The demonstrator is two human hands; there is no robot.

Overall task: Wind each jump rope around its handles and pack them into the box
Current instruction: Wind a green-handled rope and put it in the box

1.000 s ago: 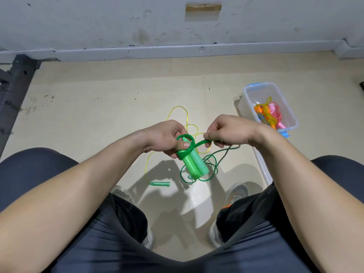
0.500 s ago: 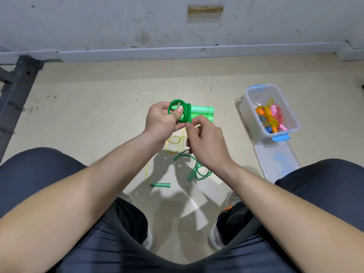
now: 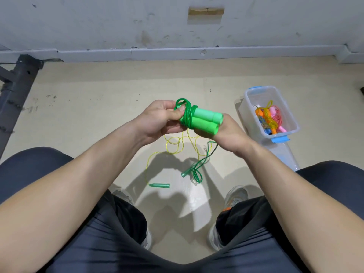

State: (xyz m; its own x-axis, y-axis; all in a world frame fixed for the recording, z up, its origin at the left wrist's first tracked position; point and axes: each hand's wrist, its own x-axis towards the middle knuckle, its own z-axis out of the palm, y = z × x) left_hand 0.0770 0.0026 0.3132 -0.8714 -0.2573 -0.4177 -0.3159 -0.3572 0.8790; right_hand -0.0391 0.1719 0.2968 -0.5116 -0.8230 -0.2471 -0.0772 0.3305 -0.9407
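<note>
At the far left a dark metal frame (image 3: 17, 83) stands against the wall, out of the way. The left hand (image 3: 163, 119) pinches the coils of green rope (image 3: 188, 115) between thumb and fingers, where they cross the near end of the two green handles (image 3: 206, 121), held side by side above the floor. That pinch looks like the anchor: it should stay firm so the turns do not slide off. The right hand (image 3: 226, 134) curls round the handles' far end; whether it also grips the cord I cannot tell. The loose green tail (image 3: 199, 168) hangs from there to the floor, looping close to a yellow rope (image 3: 177, 142) lying unwound. To wind well, I would draw the tail up clear of the yellow one, lay each turn snug beside the last, and tuck the end under. The box (image 3: 279, 135) sits open on the floor to the right, with wound ropes already inside.
</note>
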